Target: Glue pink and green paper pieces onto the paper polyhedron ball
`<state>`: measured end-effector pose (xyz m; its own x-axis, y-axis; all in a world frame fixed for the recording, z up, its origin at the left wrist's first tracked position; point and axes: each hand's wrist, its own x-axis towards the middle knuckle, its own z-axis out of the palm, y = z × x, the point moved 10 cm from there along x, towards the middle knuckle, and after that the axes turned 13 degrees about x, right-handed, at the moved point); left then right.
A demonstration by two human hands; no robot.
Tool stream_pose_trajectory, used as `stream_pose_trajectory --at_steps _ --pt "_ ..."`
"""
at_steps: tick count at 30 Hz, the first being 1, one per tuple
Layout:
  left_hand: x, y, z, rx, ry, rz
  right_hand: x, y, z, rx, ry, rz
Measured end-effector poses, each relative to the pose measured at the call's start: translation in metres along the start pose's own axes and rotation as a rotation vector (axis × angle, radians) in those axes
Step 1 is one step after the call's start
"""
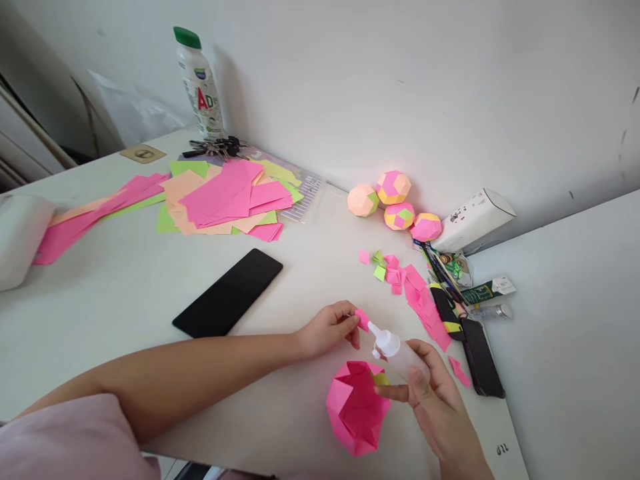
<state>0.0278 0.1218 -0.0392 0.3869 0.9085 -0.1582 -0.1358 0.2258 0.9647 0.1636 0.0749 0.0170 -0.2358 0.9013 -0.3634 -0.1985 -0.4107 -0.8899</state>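
Note:
My left hand (327,330) pinches a small pink paper piece (362,319) just above the white table (125,293). My right hand (440,403) is wrapped round a clear glue bottle (395,350) whose white nozzle touches that paper piece. It also holds the rim of a half-built pink paper ball (356,407), open at the top, which sits on the table below the bottle. Loose pink and green paper scraps (400,277) lie a little beyond my hands.
A black phone (229,292) lies to the left. Sheets of coloured paper (225,197) are stacked behind it, with keys (217,148) and a drink bottle (200,83). Several finished paper balls (393,200) sit by the wall. Pens, a black case (480,357) and a white box (473,220) crowd the right edge.

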Motion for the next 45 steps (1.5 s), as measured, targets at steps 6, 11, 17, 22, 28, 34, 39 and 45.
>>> stream_pose_trajectory --at_steps 6,11,17,22,28,34,39,45 --pt "-0.001 0.0 0.0 -0.1 0.034 -0.085 0.0 -0.002 -0.001 -0.133 0.139 -0.092" --pt "-0.001 0.002 0.001 -0.171 0.014 -0.097 0.03 -0.006 0.004 0.13 -0.05 -0.1" --pt "0.0 -0.005 -0.008 -0.285 0.101 -0.208 0.059 -0.034 0.029 0.319 -0.205 -0.22" --pt "0.001 -0.003 -0.007 -0.444 0.039 -0.277 0.069 -0.048 0.052 0.289 -0.259 -0.29" --pt "-0.002 -0.012 0.007 -0.696 -0.078 -0.436 0.074 -0.044 0.042 0.237 -0.247 -0.255" --pt "-0.006 -0.014 0.001 -0.617 -0.015 -0.502 0.061 -0.075 0.016 -0.002 -0.172 -0.402" --pt "-0.005 -0.015 -0.008 -0.603 0.033 -0.48 0.033 -0.095 0.018 -0.344 -0.127 -0.517" --pt "0.001 -0.02 -0.012 -0.616 0.02 -0.411 0.021 -0.096 0.03 -0.426 -0.093 -0.545"
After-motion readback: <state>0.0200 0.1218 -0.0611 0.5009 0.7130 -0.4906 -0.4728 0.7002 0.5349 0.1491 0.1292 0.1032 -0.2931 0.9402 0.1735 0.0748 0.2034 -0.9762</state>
